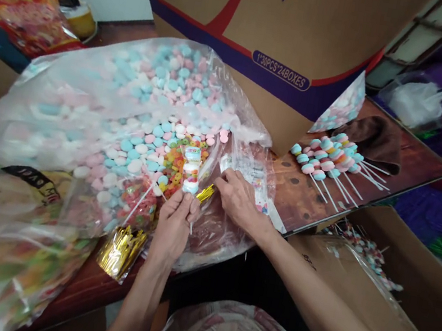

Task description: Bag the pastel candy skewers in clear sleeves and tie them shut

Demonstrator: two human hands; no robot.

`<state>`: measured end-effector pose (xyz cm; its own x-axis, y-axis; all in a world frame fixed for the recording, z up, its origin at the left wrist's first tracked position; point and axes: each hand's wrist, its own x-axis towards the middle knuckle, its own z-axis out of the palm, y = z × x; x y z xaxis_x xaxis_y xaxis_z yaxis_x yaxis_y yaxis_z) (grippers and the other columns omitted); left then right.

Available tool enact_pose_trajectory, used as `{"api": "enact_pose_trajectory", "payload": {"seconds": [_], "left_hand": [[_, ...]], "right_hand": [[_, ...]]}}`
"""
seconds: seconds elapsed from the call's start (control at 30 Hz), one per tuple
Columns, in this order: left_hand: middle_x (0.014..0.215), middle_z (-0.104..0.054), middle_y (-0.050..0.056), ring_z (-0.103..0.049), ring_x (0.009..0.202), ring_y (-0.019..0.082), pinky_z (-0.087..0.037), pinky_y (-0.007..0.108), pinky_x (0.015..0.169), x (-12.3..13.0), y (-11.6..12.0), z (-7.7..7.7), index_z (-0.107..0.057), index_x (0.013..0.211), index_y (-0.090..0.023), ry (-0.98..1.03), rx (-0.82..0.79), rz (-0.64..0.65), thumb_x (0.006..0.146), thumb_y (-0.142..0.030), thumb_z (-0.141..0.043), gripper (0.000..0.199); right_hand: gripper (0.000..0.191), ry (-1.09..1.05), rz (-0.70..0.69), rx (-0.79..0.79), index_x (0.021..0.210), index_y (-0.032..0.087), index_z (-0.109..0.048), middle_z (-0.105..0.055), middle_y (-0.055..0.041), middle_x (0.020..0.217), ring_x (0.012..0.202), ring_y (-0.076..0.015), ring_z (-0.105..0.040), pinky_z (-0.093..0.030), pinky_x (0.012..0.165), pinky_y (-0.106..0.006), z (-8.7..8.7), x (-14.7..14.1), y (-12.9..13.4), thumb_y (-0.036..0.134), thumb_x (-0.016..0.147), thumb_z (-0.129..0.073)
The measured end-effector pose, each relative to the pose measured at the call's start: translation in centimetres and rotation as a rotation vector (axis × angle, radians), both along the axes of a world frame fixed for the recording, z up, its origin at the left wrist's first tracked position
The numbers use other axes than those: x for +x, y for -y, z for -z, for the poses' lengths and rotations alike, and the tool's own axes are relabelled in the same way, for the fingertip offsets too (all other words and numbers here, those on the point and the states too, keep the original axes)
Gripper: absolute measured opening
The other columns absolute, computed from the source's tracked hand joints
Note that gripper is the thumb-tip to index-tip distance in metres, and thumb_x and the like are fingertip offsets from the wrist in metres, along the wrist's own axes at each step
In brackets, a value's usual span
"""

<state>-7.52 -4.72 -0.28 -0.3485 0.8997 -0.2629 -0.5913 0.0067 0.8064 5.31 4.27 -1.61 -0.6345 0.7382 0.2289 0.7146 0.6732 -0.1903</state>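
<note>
My left hand (pixel 176 220) pinches the lower end of a wrapped marshmallow skewer (pixel 191 172), held upright with its stick poking out below the fingers. Clear film with a printed top covers the candy. My right hand (pixel 236 199) is closed on a gold twist tie (pixel 206 192), whose strips reach toward the wrapper's base. Beneath both hands lies a large clear bag of pastel marshmallows (pixel 139 145), and ring-shaped gummies (pixel 177 160) sit behind the skewer. A packet of gold twist ties (pixel 120 250) rests near my left wrist.
A big cardboard box (pixel 245 27) stands at the back. Several unwrapped marshmallow skewers (pixel 329 156) lie on the table's right side by a brown cloth (pixel 375 138). An open carton (pixel 409 261) at the lower right holds skewers. A gummy bag (pixel 3 258) fills the lower left.
</note>
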Motion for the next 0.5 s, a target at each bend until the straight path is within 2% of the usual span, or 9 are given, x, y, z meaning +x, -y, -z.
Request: {"api": "enact_pose_trajectory", "payload": {"seconds": [0.17,0.3,0.4,0.5], "left_hand": [[0.063,-0.048,-0.006,-0.036,0.052,0.005,-0.034,0.016,0.051,0.3,-0.3,-0.3,-0.051,0.079,-0.02,0.067,-0.009,-0.016,0.071,-0.028,-0.083,0.034],[0.063,-0.051,-0.005,-0.033,0.049,0.003,-0.027,0.014,0.046,0.4,-0.5,-0.7,-0.049,0.076,-0.019,0.066,-0.061,-0.021,0.07,-0.03,-0.083,0.037],[0.064,-0.052,-0.006,-0.028,0.046,0.002,-0.02,0.014,0.043,0.7,-0.7,-0.9,-0.049,0.077,-0.019,0.057,-0.084,-0.026,0.07,-0.029,-0.082,0.035],[0.063,-0.051,-0.006,-0.026,0.045,0.002,-0.018,0.014,0.041,1.7,-0.9,-0.8,-0.051,0.08,-0.019,0.029,-0.099,-0.022,0.072,-0.029,-0.077,0.029]], "right_hand": [[0.02,0.021,-0.103,0.014,0.093,0.018,-0.063,-0.063,-0.0083,0.096,0.086,-0.0211,-0.053,-0.037,0.067,-0.03,0.7,0.7,-1.2,0.007,0.096,-0.047],[0.023,-0.189,-0.055,-0.097,0.087,0.019,-0.064,-0.062,-0.0047,0.085,0.079,-0.0177,-0.053,-0.037,0.067,-0.028,0.0,2.1,-0.7,0.007,0.095,-0.045],[0.018,-0.593,0.028,-0.303,0.081,0.018,-0.063,-0.062,-0.0021,0.079,0.075,-0.0156,-0.055,-0.04,0.069,-0.027,-0.6,3.0,0.5,0.015,0.093,-0.05],[0.013,-0.952,0.109,-0.673,0.075,0.019,-0.064,-0.058,0.002,0.066,0.061,-0.0125,-0.049,-0.039,0.059,-0.025,-1.2,3.5,2.4,0.024,0.087,-0.061]]}}
